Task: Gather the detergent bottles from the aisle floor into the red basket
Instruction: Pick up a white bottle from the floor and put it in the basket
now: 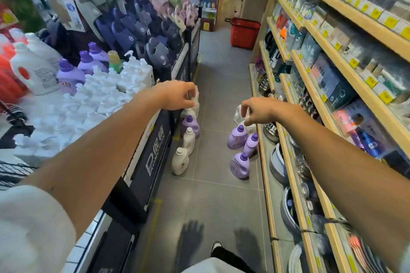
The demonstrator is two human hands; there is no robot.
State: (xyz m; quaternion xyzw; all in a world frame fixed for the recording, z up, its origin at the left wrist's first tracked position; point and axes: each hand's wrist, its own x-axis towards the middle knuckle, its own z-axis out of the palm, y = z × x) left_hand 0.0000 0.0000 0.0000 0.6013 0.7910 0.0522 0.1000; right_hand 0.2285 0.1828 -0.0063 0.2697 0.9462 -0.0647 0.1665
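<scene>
Detergent bottles stand on the grey aisle floor in two groups. On the left, a row of white bottles [180, 161] and a purple one [191, 124] lines the foot of the promotion stand. On the right are three purple bottles [239, 163] and a white one [239, 115], partly hidden by my right hand. The red basket [243, 33] stands far down the aisle by the shelf end. My left hand [177, 95] and my right hand [259, 109] are stretched out in the air above the bottles, fingers loosely curled, holding nothing.
A promotion stand [153, 150] on the left carries pump bottles, detergent and slippers. Wooden shelves [332, 99] with packaged goods, pots and bowls run along the right. The tiled aisle between them is narrow. My shoe [216, 247] shows at the bottom.
</scene>
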